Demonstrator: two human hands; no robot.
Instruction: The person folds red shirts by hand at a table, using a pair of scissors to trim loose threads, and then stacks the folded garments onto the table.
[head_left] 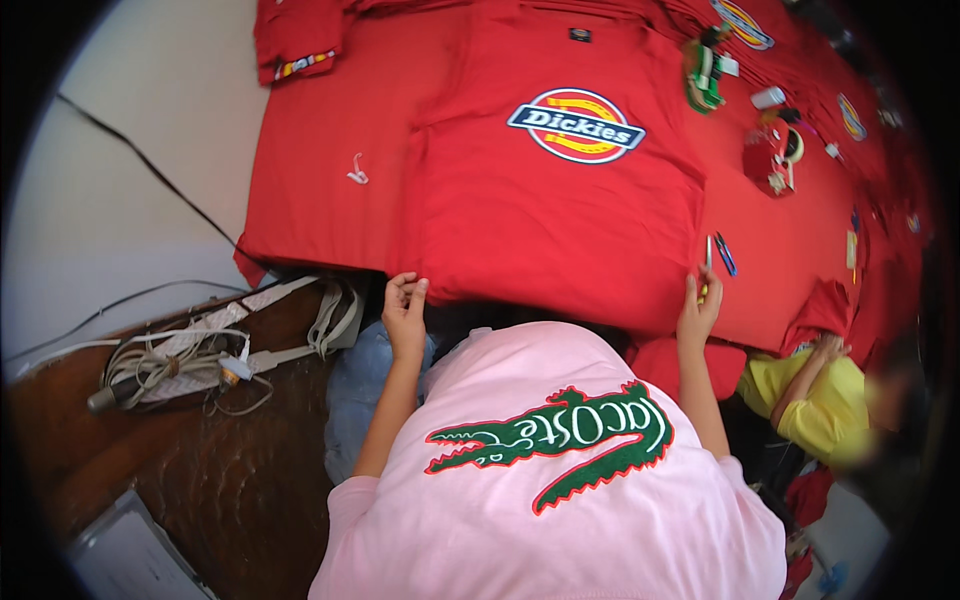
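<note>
A red T-shirt [560, 220] lies spread on the red-covered table, its neck at the far side and its hem over the near edge. On its chest is a round yellow, red and white print with a dark blue band. At the hem's left corner, my left hand [405, 308] pinches the cloth between thumb and fingers. My right hand [698, 312] is closed at the right hem corner. From its fingers sticks a small tool [709, 252] with a silvery blade and a bit of yellow, whose exact kind is unclear. Beside it lies a blue pen [725, 255].
Farther right on the table are a tape dispenser [772, 158], a green tool [705, 75] and a small white roll [768, 97]. More red shirts [295, 40] lie around. Bundled cables [180, 365] sit low on the left. A person in yellow [825, 405] works at right.
</note>
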